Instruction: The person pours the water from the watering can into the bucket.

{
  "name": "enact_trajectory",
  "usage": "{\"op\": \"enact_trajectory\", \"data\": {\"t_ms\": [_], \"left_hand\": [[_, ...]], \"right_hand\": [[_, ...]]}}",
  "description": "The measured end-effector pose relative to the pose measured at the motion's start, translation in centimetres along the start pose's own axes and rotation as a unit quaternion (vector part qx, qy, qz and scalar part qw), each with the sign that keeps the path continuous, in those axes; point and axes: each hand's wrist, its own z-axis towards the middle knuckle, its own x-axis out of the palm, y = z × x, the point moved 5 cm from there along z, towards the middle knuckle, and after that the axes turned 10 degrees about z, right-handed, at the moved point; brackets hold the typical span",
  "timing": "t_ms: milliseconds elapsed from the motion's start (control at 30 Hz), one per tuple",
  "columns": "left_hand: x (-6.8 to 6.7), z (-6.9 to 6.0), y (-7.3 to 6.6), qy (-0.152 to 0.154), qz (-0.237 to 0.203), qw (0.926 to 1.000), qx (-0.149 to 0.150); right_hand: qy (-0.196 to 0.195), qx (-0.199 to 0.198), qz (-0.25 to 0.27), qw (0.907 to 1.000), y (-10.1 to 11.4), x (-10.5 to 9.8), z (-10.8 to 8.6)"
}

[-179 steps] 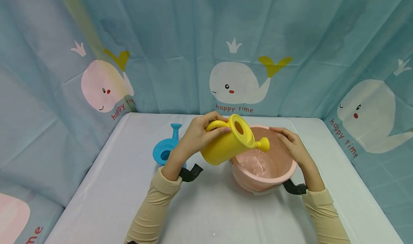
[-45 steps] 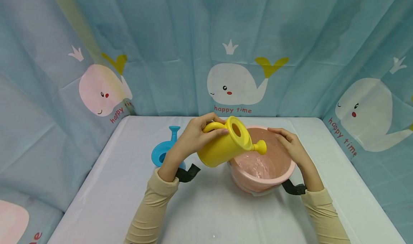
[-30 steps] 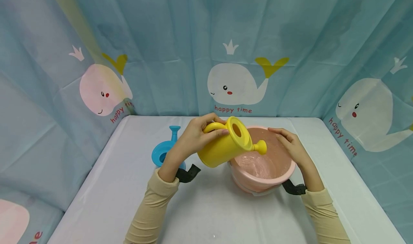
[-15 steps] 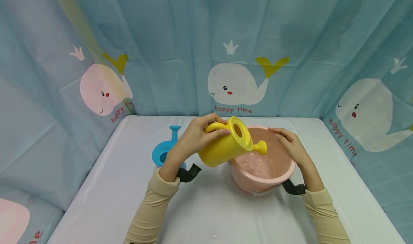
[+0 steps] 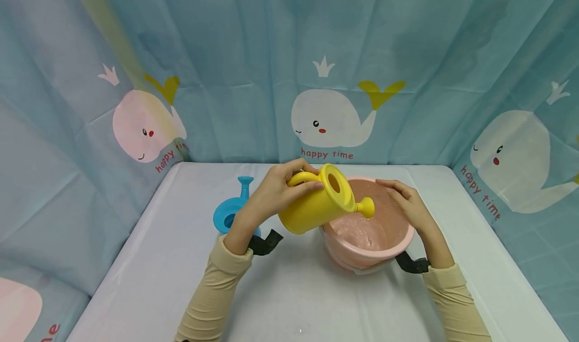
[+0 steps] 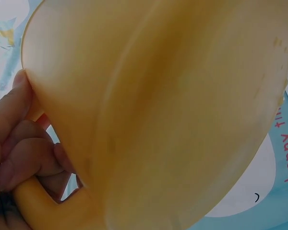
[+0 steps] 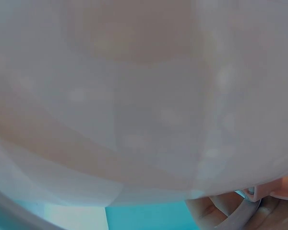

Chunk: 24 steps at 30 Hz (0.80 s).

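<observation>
the left hand [image 5: 273,193] holds the yellow watering can [image 5: 309,214] by its handle [image 5: 299,177], fingers curled round it and thumb laid against the can's side near the top. the can is off the table [image 5: 181,281], tilted to the right of that hand, its spout head [image 5: 367,207] above the pink bucket [image 5: 350,256]. the bucket stands between the hands, nearer the right hand [image 5: 409,203], which pinches its far right rim, thumb inside and fingers outside. the water [image 5: 359,231] in the bucket is rippled; whether a stream leaves the spout i cannot tell.

compared with six seconds ago, both grips and the can's tilt look much the same, and the spout is still over the bucket. the whole head view has shifted slightly, the printed whales [image 5: 334,118] along with it. the ripples are the clearest change: their shape differs even from half a second ago. the blue watering can [image 5: 232,202] stays where it was, on the table to the left of the left hand and partly hidden by that wrist. behind both hands hangs the blue curtain [image 5: 217,70].
</observation>
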Motion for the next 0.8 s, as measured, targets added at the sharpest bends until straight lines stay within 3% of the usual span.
{"op": "enact_trajectory", "data": {"t_ms": [800], "left_hand": [[0.04,-0.03,-0.03,0.000,0.001,1.0000,-0.003]], "right_hand": [[0.001,-0.004,0.012,0.9999,0.06,0.07,0.00]]}}
